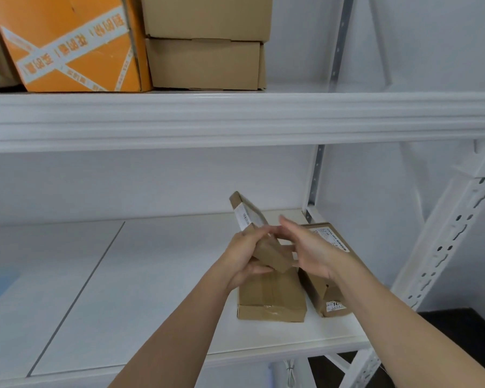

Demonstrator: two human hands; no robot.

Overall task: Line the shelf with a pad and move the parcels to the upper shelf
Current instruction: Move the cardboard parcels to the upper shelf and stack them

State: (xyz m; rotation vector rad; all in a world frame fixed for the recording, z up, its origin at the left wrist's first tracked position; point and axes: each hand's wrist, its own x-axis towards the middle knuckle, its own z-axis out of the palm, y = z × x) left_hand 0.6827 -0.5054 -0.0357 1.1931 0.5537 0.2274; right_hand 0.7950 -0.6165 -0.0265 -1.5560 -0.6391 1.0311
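Note:
A flat brown cardboard parcel [256,231] with a white label is tilted up on edge above the lower shelf [151,275]. My left hand [244,257] grips its lower left side. My right hand [308,247] touches its right side with fingers stretched out. Beneath it a brown taped parcel [272,296] lies flat on the shelf. Another brown parcel [328,275] with white labels lies to its right, partly hidden by my right wrist. The upper shelf [235,119] runs across the view above.
On the upper shelf stand an orange box with white tape [70,43] at the left and two stacked brown boxes [207,40] beside it; its right part is bare. A white slotted upright [443,247] stands at the right.

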